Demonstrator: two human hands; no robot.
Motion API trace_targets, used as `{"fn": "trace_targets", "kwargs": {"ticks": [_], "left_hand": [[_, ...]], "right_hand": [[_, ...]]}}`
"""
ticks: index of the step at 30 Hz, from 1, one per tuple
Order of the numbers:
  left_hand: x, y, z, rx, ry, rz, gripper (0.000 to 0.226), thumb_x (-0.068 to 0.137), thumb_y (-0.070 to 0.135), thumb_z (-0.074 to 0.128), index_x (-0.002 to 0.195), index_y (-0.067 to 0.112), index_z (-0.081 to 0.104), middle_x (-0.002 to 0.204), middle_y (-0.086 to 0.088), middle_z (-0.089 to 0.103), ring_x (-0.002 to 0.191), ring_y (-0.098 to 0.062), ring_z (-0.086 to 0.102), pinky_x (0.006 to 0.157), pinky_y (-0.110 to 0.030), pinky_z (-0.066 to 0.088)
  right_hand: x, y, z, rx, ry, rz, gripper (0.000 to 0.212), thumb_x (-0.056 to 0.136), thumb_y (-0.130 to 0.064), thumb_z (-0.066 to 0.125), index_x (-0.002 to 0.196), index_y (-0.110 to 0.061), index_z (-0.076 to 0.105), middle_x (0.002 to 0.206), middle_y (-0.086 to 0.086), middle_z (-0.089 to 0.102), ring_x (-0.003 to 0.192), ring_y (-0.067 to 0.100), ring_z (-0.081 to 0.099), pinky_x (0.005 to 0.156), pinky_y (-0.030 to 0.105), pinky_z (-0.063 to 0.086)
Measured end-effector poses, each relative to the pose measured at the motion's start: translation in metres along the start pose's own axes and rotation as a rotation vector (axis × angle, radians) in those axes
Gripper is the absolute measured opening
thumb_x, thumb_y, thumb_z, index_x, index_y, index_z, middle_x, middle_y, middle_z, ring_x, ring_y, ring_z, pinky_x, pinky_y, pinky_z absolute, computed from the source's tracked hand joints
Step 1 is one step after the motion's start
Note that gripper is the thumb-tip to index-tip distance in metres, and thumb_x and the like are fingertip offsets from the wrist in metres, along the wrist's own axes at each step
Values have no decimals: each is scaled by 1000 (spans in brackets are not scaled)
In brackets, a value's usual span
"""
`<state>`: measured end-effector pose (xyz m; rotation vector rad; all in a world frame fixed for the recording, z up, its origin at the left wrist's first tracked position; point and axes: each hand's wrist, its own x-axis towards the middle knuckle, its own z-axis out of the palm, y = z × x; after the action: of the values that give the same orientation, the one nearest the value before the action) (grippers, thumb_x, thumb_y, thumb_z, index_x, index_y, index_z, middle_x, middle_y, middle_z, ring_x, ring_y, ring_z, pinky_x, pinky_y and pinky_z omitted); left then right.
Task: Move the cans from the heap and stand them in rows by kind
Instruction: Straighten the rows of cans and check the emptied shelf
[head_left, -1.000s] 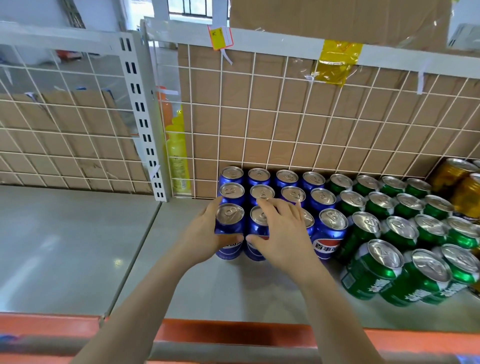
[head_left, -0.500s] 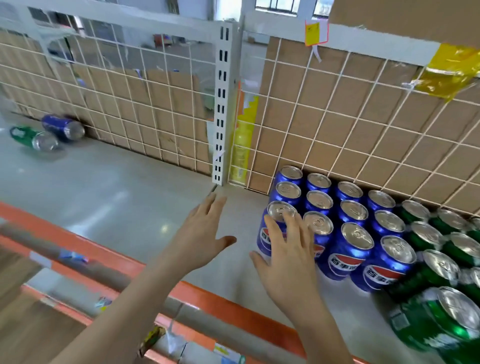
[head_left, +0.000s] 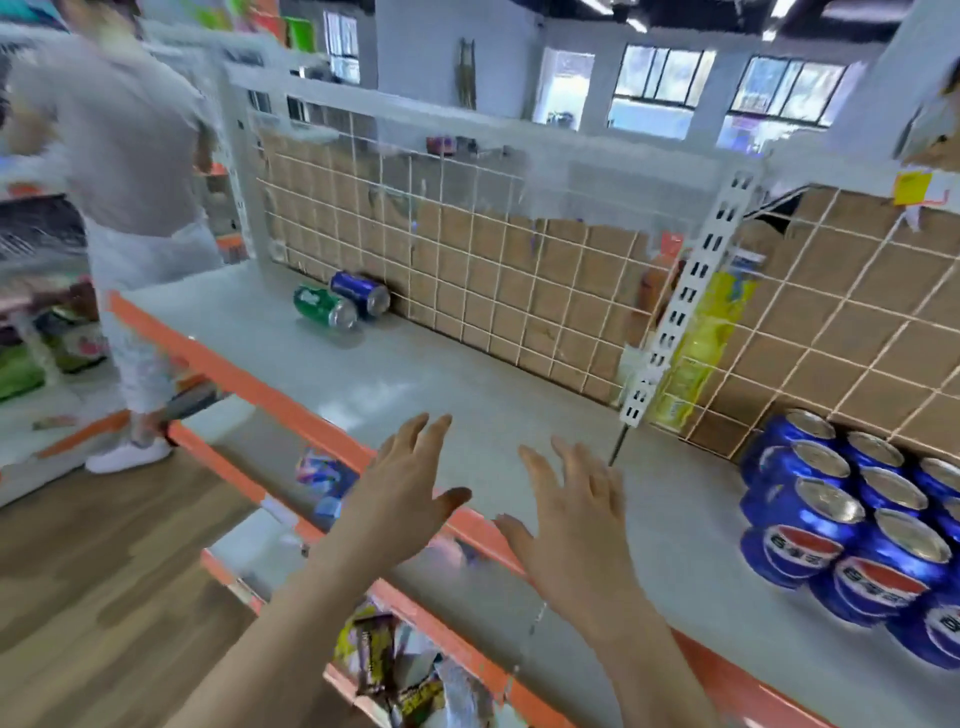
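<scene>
Both hands are up over the front of the grey shelf (head_left: 467, 374) and hold nothing. The left hand (head_left: 400, 499) has its fingers spread wide. The right hand (head_left: 576, 525) beside it is spread wide too. The two hands are near each other but do not touch. They hang above the orange edge (head_left: 260, 387) of the shelf.

On the right side of the shelf, the blue cans (head_left: 841, 519) stand up in neat rows, packed tight together. The back ones are up against the wire back (head_left: 467, 249). They are off to the right of the right hand, and it does not touch them.

Far along the shelf to the left, two cans lie on their sides by the wire back. One is a green can (head_left: 323, 306) and just behind it is a lone blue can (head_left: 360, 293). They look like they touch. Both are well away from the hands.

A white post (head_left: 680, 312) with slots stands between the two wire panels, and a yellow pack (head_left: 701, 338) sits behind the wire next to it. Snack packets (head_left: 384, 654) lie on the shelf below. A blurry person (head_left: 130, 156) in a grey top stands on the wooden floor (head_left: 78, 571) at the far left.
</scene>
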<state>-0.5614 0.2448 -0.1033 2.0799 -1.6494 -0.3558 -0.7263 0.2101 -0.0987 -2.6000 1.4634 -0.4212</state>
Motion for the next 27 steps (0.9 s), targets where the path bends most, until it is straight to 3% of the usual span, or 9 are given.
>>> {"fn": "trace_targets", "kwargs": {"ticks": [11, 21, 27], "left_hand": [[3, -156, -117, 46, 31, 8, 76, 89, 33, 60, 148, 15, 17, 151, -8, 23, 137, -25, 29, 111, -34, 27], [56, -226, -130, -33, 19, -3, 75, 90, 39, 56, 149, 18, 15, 152, -4, 22, 137, -20, 29, 109, -30, 28], [132, -275, -150, 62, 42, -36, 72, 90, 40, 56, 148, 16, 19, 149, -7, 26, 131, -27, 37, 104, -37, 35]], "right_hand": [[61, -164, 51, -30, -71, -49, 65, 93, -51, 43, 147, -30, 16, 156, 2, 8, 144, 24, 4, 117, 50, 4], [136, -203, 79, -54, -141, -32, 64, 92, -49, 46, 147, -30, 18, 156, 2, 9, 144, 24, 4, 117, 49, 3], [232, -229, 105, -43, -88, -67, 63, 89, -52, 47, 143, -27, 25, 151, 7, 20, 139, 28, 15, 114, 47, 13]]}}
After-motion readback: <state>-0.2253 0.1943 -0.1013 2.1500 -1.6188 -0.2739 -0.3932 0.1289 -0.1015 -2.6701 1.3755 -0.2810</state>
